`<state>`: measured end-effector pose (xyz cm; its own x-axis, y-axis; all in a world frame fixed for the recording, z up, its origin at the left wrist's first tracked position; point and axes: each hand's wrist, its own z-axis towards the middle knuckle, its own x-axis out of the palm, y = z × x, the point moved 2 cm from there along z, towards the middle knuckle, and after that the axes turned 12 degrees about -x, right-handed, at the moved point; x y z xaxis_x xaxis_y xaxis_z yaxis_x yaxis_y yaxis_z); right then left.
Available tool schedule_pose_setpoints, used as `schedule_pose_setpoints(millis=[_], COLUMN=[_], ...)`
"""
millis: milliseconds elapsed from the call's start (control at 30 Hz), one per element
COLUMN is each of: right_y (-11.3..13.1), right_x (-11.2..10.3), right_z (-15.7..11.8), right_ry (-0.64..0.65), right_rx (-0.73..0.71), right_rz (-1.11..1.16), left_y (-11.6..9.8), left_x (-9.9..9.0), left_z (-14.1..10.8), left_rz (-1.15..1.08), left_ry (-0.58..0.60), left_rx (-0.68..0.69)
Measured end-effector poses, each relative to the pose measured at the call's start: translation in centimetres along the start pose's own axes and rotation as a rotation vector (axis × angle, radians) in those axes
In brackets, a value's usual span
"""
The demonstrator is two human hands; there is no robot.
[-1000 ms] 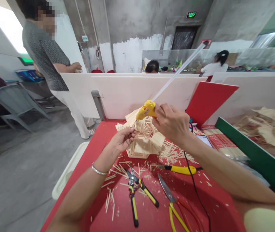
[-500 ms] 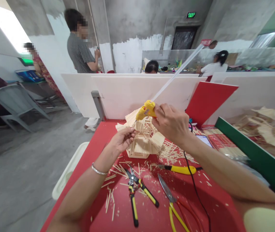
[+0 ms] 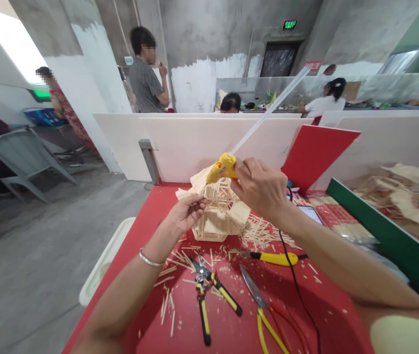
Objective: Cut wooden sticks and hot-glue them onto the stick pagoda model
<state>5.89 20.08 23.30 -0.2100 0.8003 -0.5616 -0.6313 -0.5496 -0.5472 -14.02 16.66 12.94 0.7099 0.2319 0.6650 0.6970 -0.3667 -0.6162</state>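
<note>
My right hand is wrapped round a yellow hot glue gun, a long clear glue stick rising from its back end. The gun's nozzle points down at a small model building made of thin wooden sticks, over its upper part. At the model's left side my left hand is closed in a pinch, fingertips close to the stick panels. Whatever lies between those fingers is too small to make out. Loose cut sticks are heaped to the right of the model.
On the red table lie yellow-black pruning cutters, scissors and a yellow-handled knife. The gun's black cord crosses the right side. A white board stands behind; a green board edges the right. Several people are beyond.
The standing person in the grey shirt behind the board has moved to the right. My hands, the glue gun and the model look almost unmoved.
</note>
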Motion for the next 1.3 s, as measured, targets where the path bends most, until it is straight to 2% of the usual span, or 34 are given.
schedule_pose_setpoints(millis=[200,367,700,1300], right_y=[-0.1,-0.1,0.3,0.0], right_x=[-0.3,-0.4,-0.9,0.0], right_z=[-0.1,-0.1,0.1,-0.1], right_ry=[-0.029,-0.004,0.039,0.032], right_rx=[0.009,0.011,0.020,0.033], right_rz=[-0.017,-0.010,0.035,0.035], left_y=[-0.2,-0.2,0.0,-0.1], left_x=[0.5,0.4,-0.3,-0.2], left_z=[-0.6,-0.8,-0.3,-0.3], left_rz=[0.010,0.035,0.030,0.026], left_ry=[-0.028,-0.048,-0.006,-0.024], left_rx=[0.013,0.018,0.029,0.018])
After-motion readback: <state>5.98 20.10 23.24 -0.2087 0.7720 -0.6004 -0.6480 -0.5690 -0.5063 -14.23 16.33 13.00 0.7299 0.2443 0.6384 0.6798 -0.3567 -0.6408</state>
